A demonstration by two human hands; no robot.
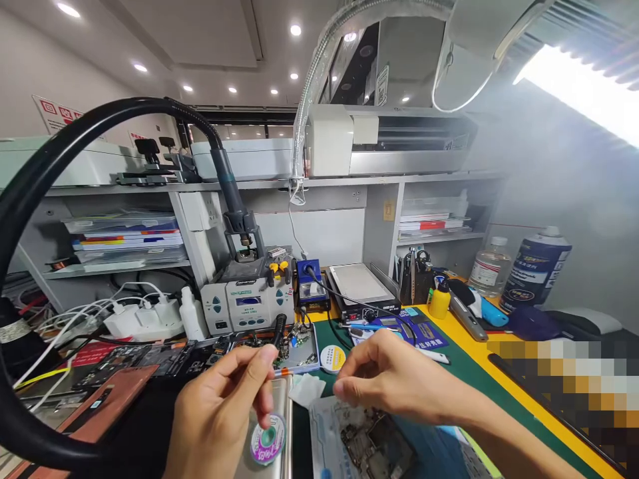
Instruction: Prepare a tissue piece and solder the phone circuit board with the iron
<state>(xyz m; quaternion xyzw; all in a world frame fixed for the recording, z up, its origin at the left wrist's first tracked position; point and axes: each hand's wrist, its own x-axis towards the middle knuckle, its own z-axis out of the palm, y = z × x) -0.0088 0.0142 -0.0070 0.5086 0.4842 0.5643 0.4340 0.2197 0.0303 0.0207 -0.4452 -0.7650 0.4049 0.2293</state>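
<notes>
My left hand point(219, 406) is closed, thumb against the bent fingers, in front of a tray of small parts point(310, 349). What its fingertips hold, if anything, is too small to tell. Just below its lower fingers is a small purple-and-white spool with a green hub point(268, 439), over a silver metal plate point(287, 432); whether the hand touches the spool I cannot tell. My right hand point(384, 372) is pinched, thumb to fingers, and nothing clear shows in the pinch. Under it lies a bare circuit board assembly point(374, 442) on a blue-and-white work mat point(322, 436).
Behind stand a soldering station point(257, 306), a flat heating plate unit point(362, 286) and a black hose point(74, 120) arching at left. A yellow bottle point(439, 301), spray can point(536, 269) and clear bottle point(490, 266) stand right. A white tissue point(307, 389) lies between the hands.
</notes>
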